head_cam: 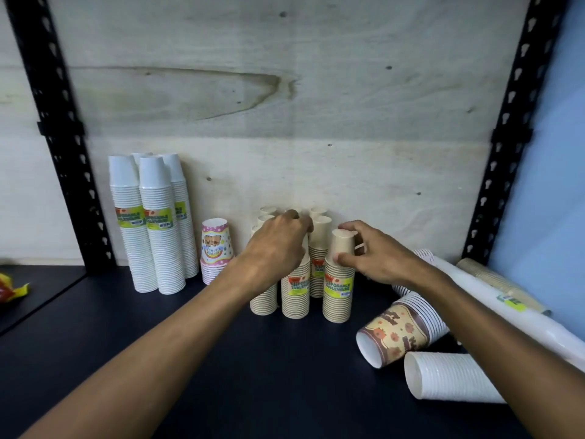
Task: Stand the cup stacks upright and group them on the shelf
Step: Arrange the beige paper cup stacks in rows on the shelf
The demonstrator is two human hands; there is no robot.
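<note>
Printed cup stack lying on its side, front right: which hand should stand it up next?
Right, probably. The right hand is on the front kraft stack, and the printed cup stack lies on the shelf just below and right of it. The left hand is over the kraft group, farther away.

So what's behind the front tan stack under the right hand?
More upright tan stacks stand behind the front tan stack, near the plywood back. The left hand covers some, so their number is unclear.
</note>
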